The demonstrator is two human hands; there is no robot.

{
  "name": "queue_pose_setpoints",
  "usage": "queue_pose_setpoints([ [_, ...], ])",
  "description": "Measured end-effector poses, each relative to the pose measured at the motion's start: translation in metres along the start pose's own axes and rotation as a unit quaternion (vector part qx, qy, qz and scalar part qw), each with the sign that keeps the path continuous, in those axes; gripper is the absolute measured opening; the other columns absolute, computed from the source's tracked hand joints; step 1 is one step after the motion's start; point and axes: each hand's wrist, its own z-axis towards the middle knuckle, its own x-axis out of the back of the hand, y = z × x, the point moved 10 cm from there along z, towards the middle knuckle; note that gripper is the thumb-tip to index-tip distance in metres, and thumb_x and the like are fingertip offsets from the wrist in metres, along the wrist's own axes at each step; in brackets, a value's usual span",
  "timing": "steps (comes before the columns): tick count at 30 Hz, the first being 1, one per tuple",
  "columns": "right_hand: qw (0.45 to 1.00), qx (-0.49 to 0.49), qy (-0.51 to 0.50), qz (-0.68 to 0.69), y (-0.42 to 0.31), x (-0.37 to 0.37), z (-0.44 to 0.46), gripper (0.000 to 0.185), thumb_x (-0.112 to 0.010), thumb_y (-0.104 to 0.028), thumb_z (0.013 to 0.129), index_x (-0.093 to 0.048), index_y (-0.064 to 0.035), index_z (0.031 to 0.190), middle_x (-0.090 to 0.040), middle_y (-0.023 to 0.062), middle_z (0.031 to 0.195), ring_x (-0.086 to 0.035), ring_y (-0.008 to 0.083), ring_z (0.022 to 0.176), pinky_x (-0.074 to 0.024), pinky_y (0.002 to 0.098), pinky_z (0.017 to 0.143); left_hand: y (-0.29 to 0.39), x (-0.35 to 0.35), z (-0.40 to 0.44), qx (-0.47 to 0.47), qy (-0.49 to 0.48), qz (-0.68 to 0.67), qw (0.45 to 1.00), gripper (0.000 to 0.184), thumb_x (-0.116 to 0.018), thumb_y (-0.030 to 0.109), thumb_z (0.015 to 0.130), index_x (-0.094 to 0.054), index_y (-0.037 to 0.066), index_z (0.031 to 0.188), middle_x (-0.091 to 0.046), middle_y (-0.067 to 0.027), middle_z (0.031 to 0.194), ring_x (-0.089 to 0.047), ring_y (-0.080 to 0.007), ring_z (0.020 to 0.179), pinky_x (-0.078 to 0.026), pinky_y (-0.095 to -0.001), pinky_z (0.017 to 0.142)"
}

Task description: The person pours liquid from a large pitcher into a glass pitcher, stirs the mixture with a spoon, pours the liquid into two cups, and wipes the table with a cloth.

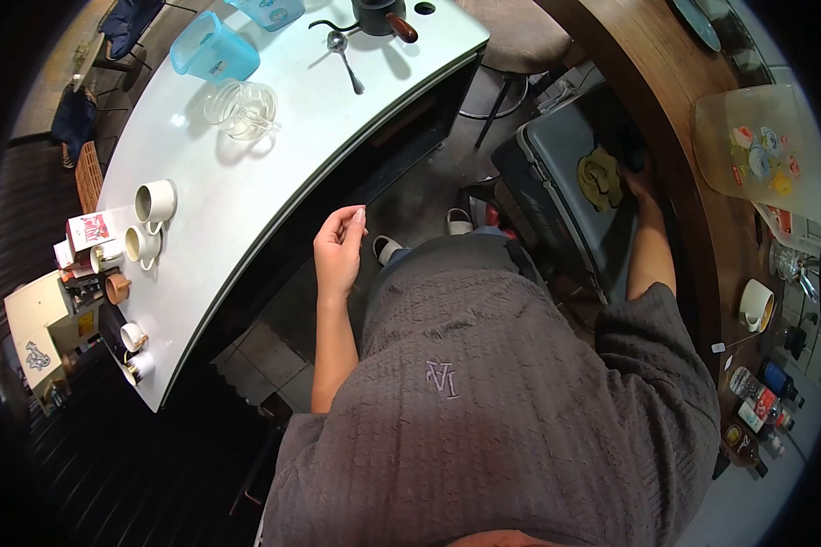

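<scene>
My left hand is raised in front of my body, beside the white counter's edge. Its fingers are curled together against the thumb, and nothing shows between them. On the other side, my right hand reaches into the dark space below the wooden counter. Shadow hides its fingers, so I cannot tell whether it grips anything. Just beside that hand, a crumpled olive-yellow cloth lies on top of a dark grey case-like box.
The white counter carries a glass jug, blue plastic containers, a spoon, a black kettle and several cups. On the wooden counter are a clear plastic bin, a mug and bottles. A round stool stands ahead.
</scene>
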Motion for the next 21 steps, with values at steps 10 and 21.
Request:
queue_pose_setpoints([
  [10, 0.999, -0.023, -0.032, 0.012, -0.002, 0.003, -0.005, 0.107, -0.061, -0.074, 0.066, -0.018, -0.0219, 0.149, -0.018, 0.0218, 0.152, -0.018, 0.0396, 0.14, -0.0202, 0.0487, 0.112, 0.0, -0.005, 0.004, 0.008, -0.01, 0.006, 1.0, 0.016, -0.061, 0.012, 0.091, -0.064, 0.0, 0.1, -0.059, 0.0024, 0.076, -0.05, -0.0026, 0.068, -0.039, -0.0168, 0.06],
  [21, 0.998, 0.026, 0.024, 0.049, -0.003, 0.004, 0.001, 0.112, -0.07, -0.066, 0.064, -0.019, -0.0121, 0.148, -0.022, 0.0211, 0.151, -0.019, 0.0365, 0.14, -0.0205, 0.0447, 0.113, 0.008, -0.012, 0.01, -0.001, -0.014, 0.005, 1.0, 0.016, -0.061, 0.012, 0.091, -0.064, -0.001, 0.1, -0.06, 0.0012, 0.079, -0.053, -0.004, 0.071, -0.042, -0.0179, 0.065],
])
